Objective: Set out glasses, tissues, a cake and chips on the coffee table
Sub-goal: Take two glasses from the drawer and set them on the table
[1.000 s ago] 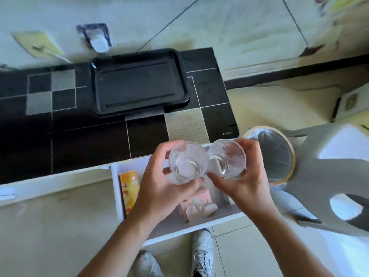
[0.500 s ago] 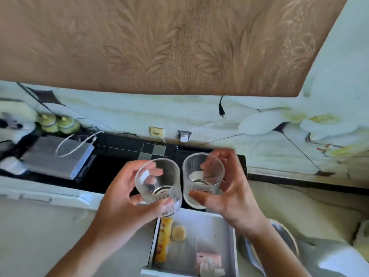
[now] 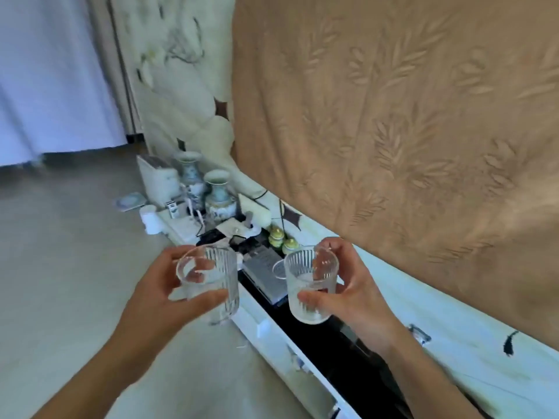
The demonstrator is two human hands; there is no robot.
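Beside low counter point(image 3: 317, 352) and patterned wall, mid-carry: left hand point(image 3: 157, 297) wrapped round one ribbed glass point(image 3: 211, 282), right hand point(image 3: 357, 291) round the other glass point(image 3: 311, 285). Best kept upright, apart, unclinked; coffee table not in view.

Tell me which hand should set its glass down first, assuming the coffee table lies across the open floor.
Left, probably. The left hand holds its ribbed glass over open floor; the right hand holds its glass above the cabinet. No coffee table shows.
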